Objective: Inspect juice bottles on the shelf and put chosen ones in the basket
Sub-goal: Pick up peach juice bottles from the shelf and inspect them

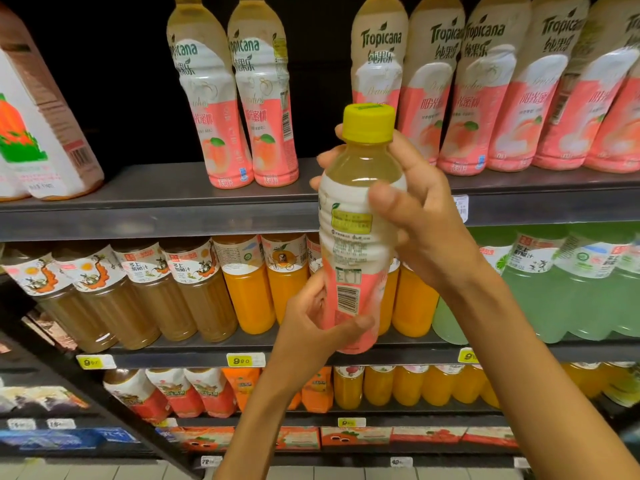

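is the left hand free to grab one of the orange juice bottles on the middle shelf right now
Probably not as things stand. The left hand grips the bottom of the peach bottle, which the right hand holds higher up. The orange juice bottles stand unblocked just behind it, so letting go first would leave the way free.

Both arms reach up and forward, wrists bent inward. The right hand (415, 209) grips the upper bottle (356, 230), thumb across its front, fingers curled behind. The left hand (311, 323) cups its base, thumb in front.
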`<control>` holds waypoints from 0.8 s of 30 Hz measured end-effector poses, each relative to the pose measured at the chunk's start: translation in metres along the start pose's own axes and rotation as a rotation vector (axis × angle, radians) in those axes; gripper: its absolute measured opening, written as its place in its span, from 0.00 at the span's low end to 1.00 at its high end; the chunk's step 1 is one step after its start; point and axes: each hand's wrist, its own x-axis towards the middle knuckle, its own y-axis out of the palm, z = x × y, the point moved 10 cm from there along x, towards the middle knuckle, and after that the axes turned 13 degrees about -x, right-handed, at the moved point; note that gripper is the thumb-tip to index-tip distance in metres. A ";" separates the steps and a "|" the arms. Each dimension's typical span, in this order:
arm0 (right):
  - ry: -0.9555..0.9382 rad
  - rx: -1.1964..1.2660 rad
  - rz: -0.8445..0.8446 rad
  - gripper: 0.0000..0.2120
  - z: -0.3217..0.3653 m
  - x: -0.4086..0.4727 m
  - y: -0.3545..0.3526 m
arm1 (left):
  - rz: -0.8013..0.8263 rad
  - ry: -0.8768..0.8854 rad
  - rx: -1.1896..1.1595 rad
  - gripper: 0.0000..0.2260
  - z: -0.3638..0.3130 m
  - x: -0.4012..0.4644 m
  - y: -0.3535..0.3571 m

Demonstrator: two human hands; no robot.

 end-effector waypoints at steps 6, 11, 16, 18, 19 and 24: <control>0.115 0.300 0.106 0.37 -0.013 0.012 0.010 | 0.088 -0.075 0.029 0.25 -0.003 -0.006 0.010; 0.171 0.225 -0.014 0.15 -0.023 0.010 0.000 | 0.038 -0.086 -0.057 0.30 0.003 -0.006 0.005; 0.214 0.089 -0.156 0.12 -0.029 0.010 -0.016 | 0.010 -0.008 -0.048 0.19 -0.006 -0.003 0.008; 0.243 0.130 -0.148 0.15 -0.030 0.013 -0.015 | -0.023 -0.006 -0.080 0.20 -0.005 -0.004 0.008; 0.254 0.169 -0.130 0.17 -0.030 0.015 -0.013 | -0.048 -0.023 -0.114 0.21 -0.003 -0.005 0.006; 0.336 0.365 -0.089 0.21 -0.044 0.017 -0.005 | -0.074 -0.229 -0.440 0.30 0.017 -0.010 0.003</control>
